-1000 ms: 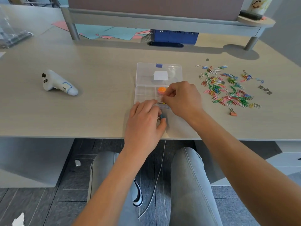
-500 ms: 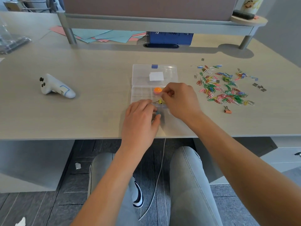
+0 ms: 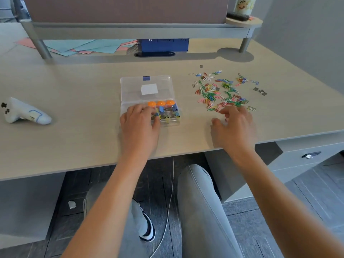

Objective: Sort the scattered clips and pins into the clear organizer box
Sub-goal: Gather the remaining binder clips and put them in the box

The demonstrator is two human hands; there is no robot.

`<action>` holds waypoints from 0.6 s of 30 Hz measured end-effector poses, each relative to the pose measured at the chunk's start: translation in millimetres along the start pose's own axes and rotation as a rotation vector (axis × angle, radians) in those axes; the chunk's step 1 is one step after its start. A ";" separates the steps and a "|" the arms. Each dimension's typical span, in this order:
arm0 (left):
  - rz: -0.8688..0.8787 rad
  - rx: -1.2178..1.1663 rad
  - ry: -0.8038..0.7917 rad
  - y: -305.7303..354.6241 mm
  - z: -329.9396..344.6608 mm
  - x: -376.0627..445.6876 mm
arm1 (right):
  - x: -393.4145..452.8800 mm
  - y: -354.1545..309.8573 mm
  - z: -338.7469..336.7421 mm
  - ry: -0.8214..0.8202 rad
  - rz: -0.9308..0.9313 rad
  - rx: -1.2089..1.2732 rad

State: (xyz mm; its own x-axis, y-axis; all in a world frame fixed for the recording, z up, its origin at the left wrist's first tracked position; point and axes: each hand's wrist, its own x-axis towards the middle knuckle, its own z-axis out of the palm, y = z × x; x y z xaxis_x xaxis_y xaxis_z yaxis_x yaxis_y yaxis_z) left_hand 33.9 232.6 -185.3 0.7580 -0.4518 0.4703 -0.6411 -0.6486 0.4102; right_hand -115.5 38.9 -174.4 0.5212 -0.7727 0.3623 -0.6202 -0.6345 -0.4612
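- I see the clear organizer box (image 3: 149, 94) on the desk (image 3: 83, 101), lid flipped open away from me.
- My left hand (image 3: 139, 123) rests on the box's near left corner, fingers loosely bent; a blue bit sits by its thumb.
- My right hand (image 3: 232, 125) is right of the box, fingers curled at the near edge of the paper clips (image 3: 219, 90). I cannot tell if it holds one.
- Bare desk lies between box and clips.

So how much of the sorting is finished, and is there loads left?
Some is done: the clear organizer box holds three orange pins and mixed binder clips. Right now the left hand rests on the box while the right hand reaches toward the paper clip pile. Lots is left: that whole colourful pile and a few small grey pieces lie on the desk.
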 end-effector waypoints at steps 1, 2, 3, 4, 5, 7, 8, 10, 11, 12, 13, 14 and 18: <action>-0.014 -0.007 -0.002 1.2 0.2 0.3 | 0.0 5.0 -2.8 -0.010 0.025 -0.044; -0.026 -0.013 -0.002 1.8 0.1 0.6 | 0.1 8.4 -4.8 -0.029 0.051 -0.081; -0.033 -0.015 -0.002 2.1 -0.1 0.8 | 0.1 10.5 -6.5 -0.047 0.072 -0.110; -0.037 -0.016 -0.003 1.9 -0.3 1.0 | 0.2 11.6 -7.2 -0.060 0.084 -0.128; -0.040 -0.018 -0.004 1.7 -0.7 1.2 | -0.2 11.6 -7.5 -0.066 0.087 -0.136; -0.043 -0.022 -0.004 1.6 -1.4 1.7 | -0.5 10.2 -6.3 -0.057 0.070 -0.134; -0.044 -0.022 -0.004 1.8 -2.0 1.8 | -1.1 9.1 -5.0 -0.049 0.054 -0.127; -0.052 -0.005 -0.006 2.2 -2.7 2.0 | -2.8 6.3 -1.5 -0.041 0.015 -0.090; -0.060 0.007 -0.010 2.1 -2.8 2.3 | -3.8 4.3 0.1 -0.041 -0.007 -0.061; -0.070 0.017 -0.012 1.8 -2.9 2.6 | -5.0 1.9 1.9 -0.045 -0.029 -0.029; -0.079 0.024 -0.011 1.6 -3.2 2.8 | -6.3 -1.0 3.4 -0.051 -0.053 0.003; -0.086 0.028 -0.008 1.6 -3.8 2.8 | -7.9 -4.4 4.9 -0.061 -0.077 0.034; -0.088 0.033 0.017 3.4 -7.3 -3.1 | -14.1 -19.7 10.9 -0.118 -0.163 0.125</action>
State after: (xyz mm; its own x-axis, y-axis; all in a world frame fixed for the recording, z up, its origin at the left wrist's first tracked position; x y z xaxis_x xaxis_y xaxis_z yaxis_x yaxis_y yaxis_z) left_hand 28.5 236.3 -179.8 0.8090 -0.3816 0.4471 -0.5675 -0.7052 0.4250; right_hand -104.3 62.4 -179.2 0.6777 -0.6485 0.3466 -0.4486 -0.7381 -0.5039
